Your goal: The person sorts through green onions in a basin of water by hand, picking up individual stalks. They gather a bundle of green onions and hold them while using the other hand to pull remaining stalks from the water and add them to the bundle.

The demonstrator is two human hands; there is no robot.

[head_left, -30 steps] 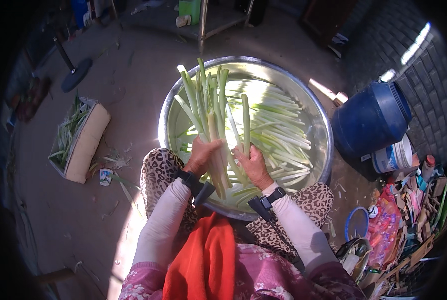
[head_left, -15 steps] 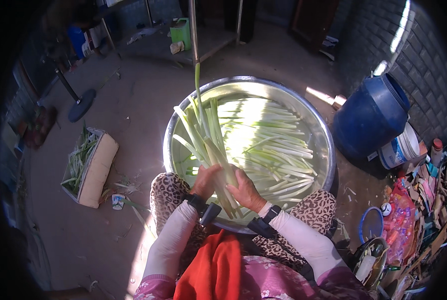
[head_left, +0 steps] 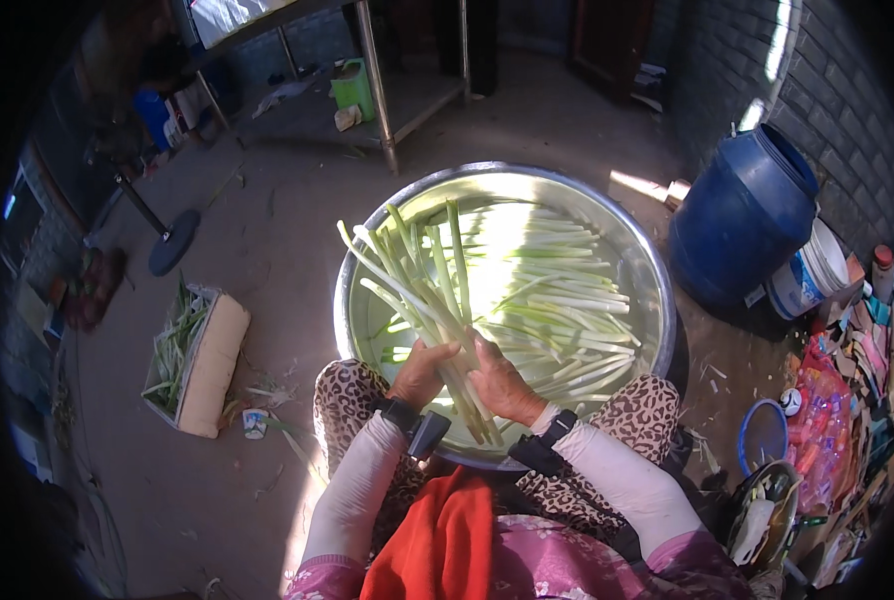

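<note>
A bundle of green onions (head_left: 422,295) is gripped between my two hands over the near left part of a large metal basin (head_left: 657,270). My left hand (head_left: 419,372) wraps the bundle from the left. From the right, my right hand (head_left: 504,382) closes round it with the thumb pointing up along the stalks. The green ends fan out up and to the left; the pale ends point down toward me. Many more green onions (head_left: 557,290) lie in water in the basin, mostly side by side, partly washed out by bright sunlight.
A cardboard box (head_left: 212,370) of green trimmings stands on the floor at left. At right are a blue barrel (head_left: 742,220), a white bucket (head_left: 812,270) and a heap of plastic bottles and scraps (head_left: 827,430). A metal-legged table (head_left: 372,80) holds the far side.
Both hands still hold the bundle, which now leans further left with its tops more spread. One long green leaf no longer sticks up above the rest. The view has shifted slightly.
</note>
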